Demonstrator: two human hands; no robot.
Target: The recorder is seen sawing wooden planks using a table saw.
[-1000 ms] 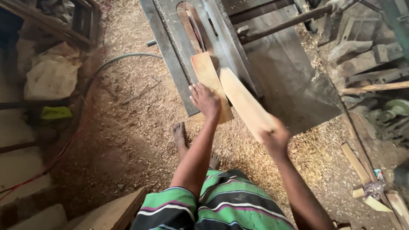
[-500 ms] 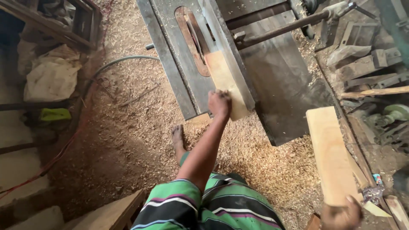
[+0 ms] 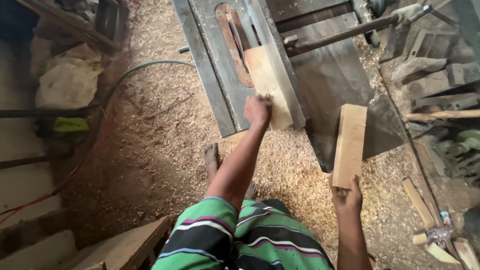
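- Sawdust-covered workshop floor [image 3: 150,150] surrounds a metal table saw [image 3: 215,65]; a hose [image 3: 150,64] curves across the floor on the left, and offcuts [image 3: 425,210] lie at lower right.
- Left hand [image 3: 258,108] rests on the near end of a wooden board [image 3: 267,85] lying flat on the saw table; fingers pressed down on the wood, whether they wrap the edge cannot be told.
- Board's long axis runs away from the person, alongside the blade slot [image 3: 234,45] on its left and touching the fence rail [image 3: 277,65] on its right.
- Right hand [image 3: 346,196] is clamped on the near end of a second wooden plank [image 3: 350,144], held off the table to the right, long axis also pointing away.
- Left hand is the nearer to the slot.
- Open room lies to the right, between the table's edge and the stacked timber [image 3: 435,80]; bare foot [image 3: 212,156] stands just below the table's near edge.
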